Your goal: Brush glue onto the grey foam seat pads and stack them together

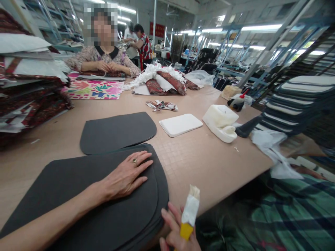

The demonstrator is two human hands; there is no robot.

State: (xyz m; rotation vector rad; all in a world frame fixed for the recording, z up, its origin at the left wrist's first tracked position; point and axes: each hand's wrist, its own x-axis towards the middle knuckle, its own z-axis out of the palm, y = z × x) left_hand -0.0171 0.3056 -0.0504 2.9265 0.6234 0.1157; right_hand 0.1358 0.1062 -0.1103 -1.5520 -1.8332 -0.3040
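My left hand (128, 174) lies flat, fingers stretched out, on a stack of dark grey rounded sheets (86, 195) at the table's near side. There is a ring on one of its fingers. At the bottom, near the table edge, my right hand (178, 230) is closed round a brush (187, 226) with a yellow handle. The brush points up, its ferrule coated whitish and its bristles pale. Just beyond the stack lies another dark grey sheet (117, 134), with a small stack of white rounded pieces (180, 124) to its right.
A cut-open white plastic jug (220, 122) stands right of the white pieces. Patterned fabric piles (26, 80) rise at left; more rolled fabric (164, 82) lies at the back. A co-worker (104, 62) sits across the table (193, 160). Stacked dark and white pieces (295, 104) stand at right.
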